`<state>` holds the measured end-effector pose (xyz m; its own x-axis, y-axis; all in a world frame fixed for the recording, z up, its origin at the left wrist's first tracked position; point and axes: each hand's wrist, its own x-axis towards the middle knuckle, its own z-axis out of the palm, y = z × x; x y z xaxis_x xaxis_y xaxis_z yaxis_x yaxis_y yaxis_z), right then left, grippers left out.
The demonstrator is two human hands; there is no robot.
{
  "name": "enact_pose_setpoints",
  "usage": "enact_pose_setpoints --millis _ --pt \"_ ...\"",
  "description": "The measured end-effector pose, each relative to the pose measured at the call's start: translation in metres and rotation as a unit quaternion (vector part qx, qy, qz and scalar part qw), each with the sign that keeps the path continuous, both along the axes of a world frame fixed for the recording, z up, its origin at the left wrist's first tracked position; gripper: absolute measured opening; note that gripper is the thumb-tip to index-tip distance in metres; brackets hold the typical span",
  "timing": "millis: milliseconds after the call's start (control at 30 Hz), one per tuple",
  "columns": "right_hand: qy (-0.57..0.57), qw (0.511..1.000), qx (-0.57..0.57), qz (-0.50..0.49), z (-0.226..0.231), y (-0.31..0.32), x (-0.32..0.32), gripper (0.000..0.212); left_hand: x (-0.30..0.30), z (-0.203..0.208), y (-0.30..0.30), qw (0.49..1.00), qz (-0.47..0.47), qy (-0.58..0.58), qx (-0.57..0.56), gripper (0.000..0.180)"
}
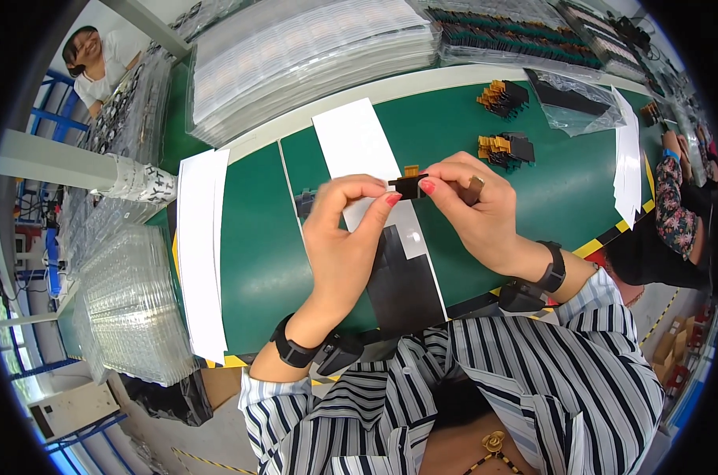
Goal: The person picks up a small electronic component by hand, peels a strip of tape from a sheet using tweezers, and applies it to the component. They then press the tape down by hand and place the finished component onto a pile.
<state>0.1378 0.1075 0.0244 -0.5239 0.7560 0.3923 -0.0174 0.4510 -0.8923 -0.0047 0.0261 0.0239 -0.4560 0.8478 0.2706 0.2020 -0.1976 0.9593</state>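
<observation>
My left hand and my right hand meet over the middle of the green table. Thumb and fingers of each pinch one end of a small flat black module with an orange flex cable, whose orange part points away from me. Fingertips cover both its ends. Below it lie a white sheet and a black sheet. Beyond my right hand, similar modules rest in two piles, a farther pile and a nearer pile. A small dark piece sits just left of my left hand.
Stacked clear trays line the table's back, with trays of dark parts beside them. A plastic bag lies at the far right. White paper sheets flank the left edge and right edge. Two other people sit nearby.
</observation>
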Motion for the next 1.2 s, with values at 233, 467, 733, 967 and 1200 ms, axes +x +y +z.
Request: enact_pose_setpoints --millis 233,467,733,967,1200 --pt "0.001 1.0 0.012 0.013 0.003 -0.001 0.0 0.007 0.0 0.007 -0.005 0.978 0.066 0.198 0.003 0.008" --pt "0.039 0.996 0.08 0.025 -0.007 0.006 -0.003 0.013 -0.002 -0.001 0.001 0.996 -0.022 0.009 -0.081 0.007" --pt "0.016 0.996 0.09 0.021 -0.006 0.0 0.003 0.009 0.011 -0.004 -0.003 0.995 -0.038 -0.064 -0.074 0.007" --pt "0.024 0.991 0.128 0.018 -0.006 -0.003 0.005 0.01 0.011 -0.011 -0.008 0.994 -0.036 -0.074 -0.07 0.007" --pt "-0.027 0.95 0.302 -0.076 0.037 0.068 0.06 0.002 0.012 -0.002 0.003 0.993 -0.063 -0.052 -0.084 0.03"
